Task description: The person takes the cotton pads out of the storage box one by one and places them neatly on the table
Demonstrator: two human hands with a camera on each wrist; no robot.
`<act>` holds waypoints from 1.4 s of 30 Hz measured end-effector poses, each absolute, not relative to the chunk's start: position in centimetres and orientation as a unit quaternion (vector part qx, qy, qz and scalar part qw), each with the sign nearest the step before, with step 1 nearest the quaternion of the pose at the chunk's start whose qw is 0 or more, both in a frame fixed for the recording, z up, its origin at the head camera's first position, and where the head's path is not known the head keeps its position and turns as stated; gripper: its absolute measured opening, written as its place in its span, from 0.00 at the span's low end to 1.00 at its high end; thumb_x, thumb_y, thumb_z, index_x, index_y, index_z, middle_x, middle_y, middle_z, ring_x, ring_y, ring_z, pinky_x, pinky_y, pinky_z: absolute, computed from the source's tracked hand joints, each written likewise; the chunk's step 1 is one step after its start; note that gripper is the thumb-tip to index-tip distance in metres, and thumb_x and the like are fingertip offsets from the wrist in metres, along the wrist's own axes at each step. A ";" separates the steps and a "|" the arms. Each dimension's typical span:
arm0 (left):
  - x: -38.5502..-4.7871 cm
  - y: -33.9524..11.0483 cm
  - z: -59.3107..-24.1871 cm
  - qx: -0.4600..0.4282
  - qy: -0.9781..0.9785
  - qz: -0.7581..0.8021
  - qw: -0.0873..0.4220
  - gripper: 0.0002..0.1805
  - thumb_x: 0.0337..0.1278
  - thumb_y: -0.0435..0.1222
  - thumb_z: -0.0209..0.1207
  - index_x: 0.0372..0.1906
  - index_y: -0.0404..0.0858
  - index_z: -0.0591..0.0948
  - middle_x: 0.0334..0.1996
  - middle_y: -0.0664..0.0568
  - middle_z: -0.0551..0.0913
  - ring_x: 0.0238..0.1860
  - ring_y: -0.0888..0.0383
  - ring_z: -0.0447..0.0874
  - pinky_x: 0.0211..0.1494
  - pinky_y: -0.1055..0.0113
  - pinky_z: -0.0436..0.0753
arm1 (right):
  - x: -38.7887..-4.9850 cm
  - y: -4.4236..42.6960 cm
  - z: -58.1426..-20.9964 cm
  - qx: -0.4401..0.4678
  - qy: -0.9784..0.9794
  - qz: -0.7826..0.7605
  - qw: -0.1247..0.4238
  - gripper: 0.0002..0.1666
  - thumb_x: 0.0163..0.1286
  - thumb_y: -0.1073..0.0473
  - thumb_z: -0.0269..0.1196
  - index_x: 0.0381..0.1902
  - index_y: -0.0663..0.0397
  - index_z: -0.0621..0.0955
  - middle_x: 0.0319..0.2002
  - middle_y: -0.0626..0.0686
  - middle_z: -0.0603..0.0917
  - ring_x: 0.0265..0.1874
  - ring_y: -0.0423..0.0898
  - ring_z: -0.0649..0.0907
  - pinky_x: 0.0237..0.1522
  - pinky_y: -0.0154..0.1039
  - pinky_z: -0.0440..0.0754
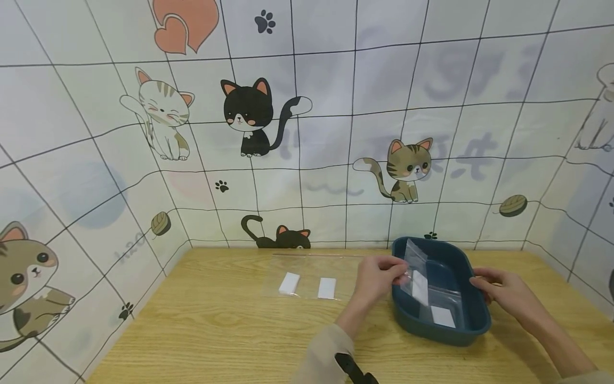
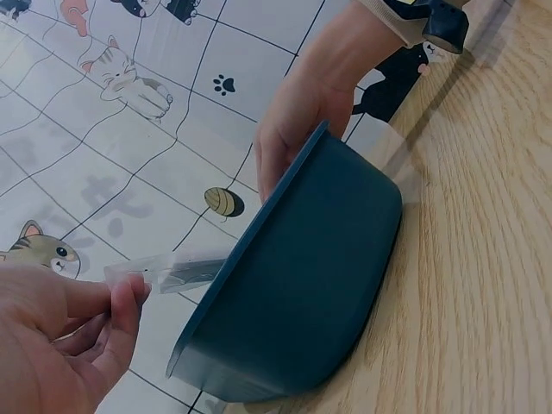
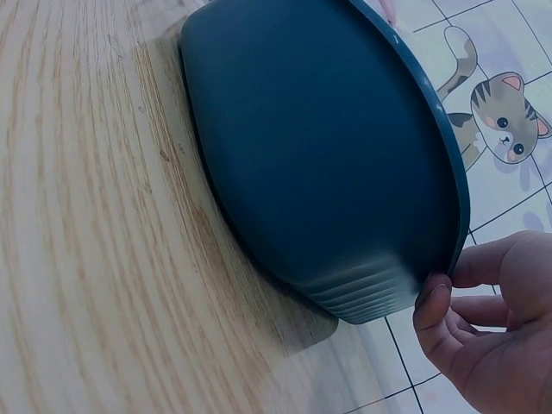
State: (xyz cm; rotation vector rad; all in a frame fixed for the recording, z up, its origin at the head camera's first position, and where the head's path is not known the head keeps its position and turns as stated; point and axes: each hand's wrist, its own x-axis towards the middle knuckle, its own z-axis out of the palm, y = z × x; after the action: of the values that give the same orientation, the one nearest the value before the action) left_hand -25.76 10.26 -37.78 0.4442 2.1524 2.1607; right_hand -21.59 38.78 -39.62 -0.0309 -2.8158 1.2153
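My left hand (image 1: 380,276) pinches the edge of a clear plastic bag (image 1: 415,255) with a white piece (image 1: 420,288) in it. This bag hangs over the left side of a dark blue plastic basin (image 1: 441,335), partly inside it. Lower in the basin lies another white piece (image 1: 443,316) in clear plastic; whether it belongs to the same bag I cannot tell. At the basin's right side, my right hand (image 1: 503,292) grips the rim between thumb and fingers, as the right wrist view shows. The left wrist view has the pinched bag (image 2: 185,272) seen edge-on.
Left of the basin, a clear plastic bag (image 1: 307,266) lies flat on the wooden table (image 1: 230,330), with two white pieces (image 1: 289,283) in or under it. A cat-patterned tiled sheet (image 1: 326,160) rises behind the table and at both sides.
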 end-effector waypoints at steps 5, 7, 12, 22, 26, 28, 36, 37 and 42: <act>-26.2 9.2 -37.8 0.156 0.686 0.710 0.032 0.04 0.62 0.27 0.65 0.37 0.32 0.89 0.31 0.53 0.88 0.28 0.63 0.85 0.35 0.70 0.86 | -21.6 38.9 -39.7 -0.003 -0.917 0.398 0.036 0.36 0.81 0.50 0.53 0.66 0.82 0.65 0.35 0.53 0.80 0.28 0.43 0.77 0.34 0.37 0.77; -26.5 8.7 -37.9 0.164 0.682 0.712 0.033 0.04 0.63 0.28 0.65 0.38 0.31 0.89 0.31 0.53 0.88 0.28 0.63 0.86 0.36 0.70 0.86 | -21.6 39.0 -39.7 -0.002 -0.916 0.399 0.035 0.37 0.81 0.50 0.53 0.67 0.82 0.65 0.34 0.53 0.80 0.28 0.42 0.77 0.34 0.36 0.76; -27.1 7.3 -38.2 0.176 0.676 0.715 0.033 0.06 0.64 0.28 0.64 0.41 0.29 0.88 0.32 0.51 0.88 0.29 0.64 0.85 0.38 0.69 0.86 | -21.6 39.0 -39.7 -0.004 -0.917 0.397 0.031 0.37 0.81 0.49 0.53 0.67 0.82 0.64 0.32 0.52 0.78 0.28 0.43 0.77 0.34 0.37 0.75; -28.4 4.5 -38.3 0.172 0.688 0.705 0.014 0.07 0.64 0.28 0.64 0.43 0.28 0.88 0.34 0.47 0.88 0.31 0.64 0.85 0.39 0.69 0.86 | -21.7 38.9 -39.6 -0.007 -0.918 0.396 0.029 0.37 0.81 0.49 0.53 0.67 0.82 0.65 0.34 0.52 0.79 0.28 0.43 0.77 0.34 0.37 0.76; -28.7 3.5 -38.2 0.159 0.687 0.709 0.014 0.07 0.64 0.28 0.65 0.43 0.28 0.87 0.34 0.47 0.88 0.32 0.64 0.86 0.39 0.70 0.86 | -21.8 39.0 -39.6 -0.009 -0.917 0.397 0.028 0.37 0.81 0.49 0.53 0.67 0.82 0.65 0.34 0.52 0.80 0.28 0.43 0.77 0.34 0.37 0.77; -28.9 3.0 -38.1 0.156 0.681 0.715 0.013 0.08 0.64 0.28 0.65 0.43 0.27 0.87 0.34 0.45 0.88 0.31 0.63 0.86 0.39 0.71 0.86 | -21.8 39.0 -39.6 -0.009 -0.917 0.397 0.028 0.36 0.81 0.50 0.53 0.66 0.82 0.65 0.34 0.52 0.79 0.28 0.43 0.77 0.34 0.36 0.77; -29.6 0.8 -37.6 0.167 0.664 0.729 0.006 0.09 0.65 0.26 0.63 0.45 0.23 0.85 0.37 0.39 0.88 0.32 0.64 0.86 0.40 0.71 0.85 | -21.7 39.0 -39.6 -0.008 -0.917 0.399 0.025 0.36 0.81 0.49 0.52 0.67 0.81 0.65 0.33 0.52 0.79 0.28 0.43 0.77 0.35 0.36 0.77; -29.7 0.5 -37.5 0.168 0.664 0.729 0.004 0.10 0.65 0.26 0.63 0.46 0.22 0.85 0.37 0.38 0.88 0.32 0.64 0.86 0.40 0.71 0.85 | -21.7 39.0 -39.6 -0.008 -0.917 0.398 0.025 0.36 0.81 0.49 0.52 0.67 0.81 0.65 0.34 0.52 0.79 0.28 0.43 0.77 0.35 0.36 0.77; -30.1 -0.9 -37.3 0.169 0.666 0.726 -0.003 0.11 0.65 0.26 0.62 0.47 0.20 0.84 0.39 0.36 0.88 0.33 0.63 0.87 0.41 0.71 0.85 | -21.7 39.0 -39.5 -0.008 -0.916 0.400 0.026 0.36 0.81 0.50 0.53 0.67 0.81 0.65 0.38 0.53 0.81 0.29 0.43 0.78 0.35 0.36 0.78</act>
State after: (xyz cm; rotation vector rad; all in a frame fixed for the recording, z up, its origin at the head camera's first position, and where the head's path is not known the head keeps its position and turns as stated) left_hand -30.09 -0.94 -37.29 0.5314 2.0965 2.2864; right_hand -21.68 38.98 -39.49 -0.0239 -2.8307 1.2358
